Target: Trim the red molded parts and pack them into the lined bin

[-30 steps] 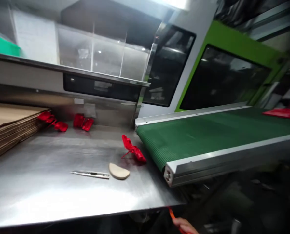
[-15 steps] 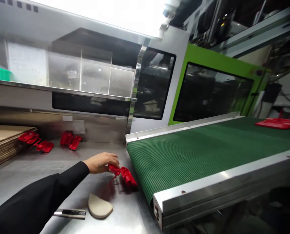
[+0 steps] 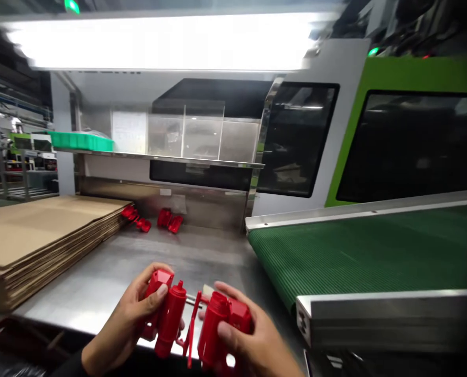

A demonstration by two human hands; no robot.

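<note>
A red moulded plastic piece (image 3: 171, 319) is held up over the front edge of the metal table (image 3: 209, 246), with a thin red rod between its two halves. My left hand (image 3: 133, 314) grips the left half, thumb across its front. Around the right half my right hand (image 3: 249, 335) is closed, thumb also in front. Behind the piece, a pale object (image 3: 207, 289) and a thin metal strip are mostly hidden. Two other red pieces, one (image 3: 136, 218) by the cardboard and another (image 3: 169, 220) beside it, lie at the back of the table.
Stacked cardboard sheets (image 3: 52, 225) cover the left side. A green conveyor belt (image 3: 347, 262) with metal rails stands at the right. Above the table runs a metal shelf (image 3: 202, 161) holding a green bin (image 3: 79, 141). A green and white machine stands behind.
The red piece by the belt's end has been lifted off the table and brought close, now between both hands. My right hand has come into view. The view has turned left.
</note>
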